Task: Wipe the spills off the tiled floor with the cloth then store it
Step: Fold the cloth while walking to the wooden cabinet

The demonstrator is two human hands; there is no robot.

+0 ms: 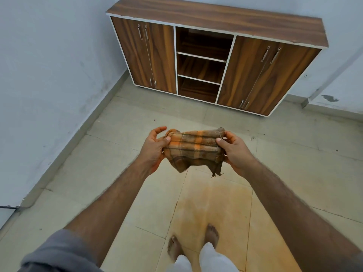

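Left hand (155, 146), right hand (234, 148) — each gripping one end of checked cloth (194, 149), folding under way; next, shelving in cabinet (204, 61).

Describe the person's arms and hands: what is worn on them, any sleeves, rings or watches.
Both forearms are bare from above the elbow down and show dark hair. A grey short sleeve covers the left upper arm; a sliver of grey sleeve edge shows at the right. The left hand and right hand are bare: no gloves, and no ring, watch or bracelet visible.
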